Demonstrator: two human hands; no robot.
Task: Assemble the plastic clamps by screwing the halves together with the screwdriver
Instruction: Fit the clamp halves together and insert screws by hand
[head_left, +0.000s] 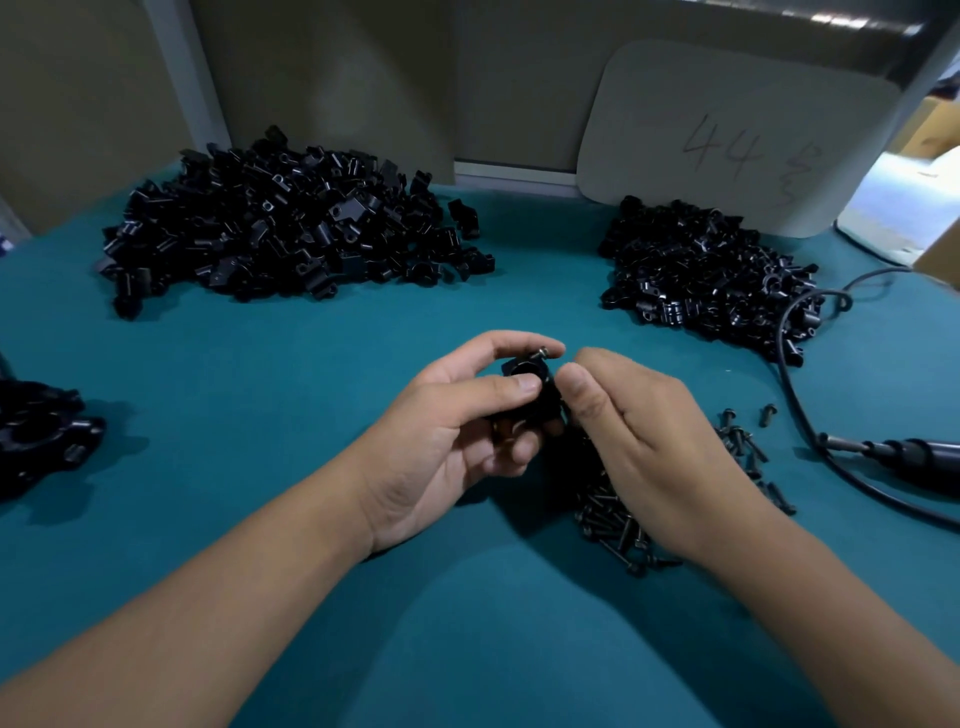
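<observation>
Gripping the clamp (524, 395), left hand (457, 421); right hand (639, 431) seemingly touching.

1. The teal cloth-covered worktop (311, 358) carries everything.
2. A large heap of black plastic clamp halves (291, 223) lies toward the far left.
3. A smaller heap of black plastic clamp parts (711, 275) lies toward the far right, in front of a propped white board (727, 135).
4. Assembled black clamps (41, 431) sit at the left edge.
5. A scatter of small black screws (618, 525) lies near the right.
6. A corded black electric screwdriver (904, 460) rests at the right edge.
</observation>
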